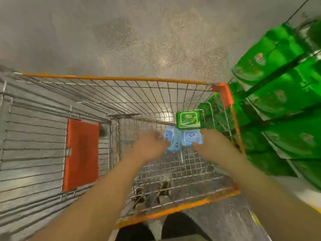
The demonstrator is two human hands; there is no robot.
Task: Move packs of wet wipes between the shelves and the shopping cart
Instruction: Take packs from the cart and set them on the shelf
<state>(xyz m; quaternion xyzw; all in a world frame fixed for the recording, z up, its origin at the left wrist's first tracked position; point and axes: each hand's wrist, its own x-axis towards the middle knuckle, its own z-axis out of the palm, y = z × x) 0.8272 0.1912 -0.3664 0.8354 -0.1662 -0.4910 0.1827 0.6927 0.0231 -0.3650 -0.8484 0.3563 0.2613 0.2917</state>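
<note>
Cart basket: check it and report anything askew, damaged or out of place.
Nothing is spilled or visibly damaged. Among the packs in the shopping cart, the left blue wipes pack lies tilted against the right blue wipes pack; the green wipes pack sits squarely behind them. Motion blur hides finer detail.

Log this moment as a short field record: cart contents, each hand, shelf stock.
cart: wire shopping cart with orange trim, beside the shelves
cart contents: green pack; left blue pack; right blue pack
left hand: inside the cart, at the left blue pack; grip blurred, cannot tell
right hand: inside the cart, fingers around the right blue pack
shelf stock: large green packs on shelves at the right
</note>
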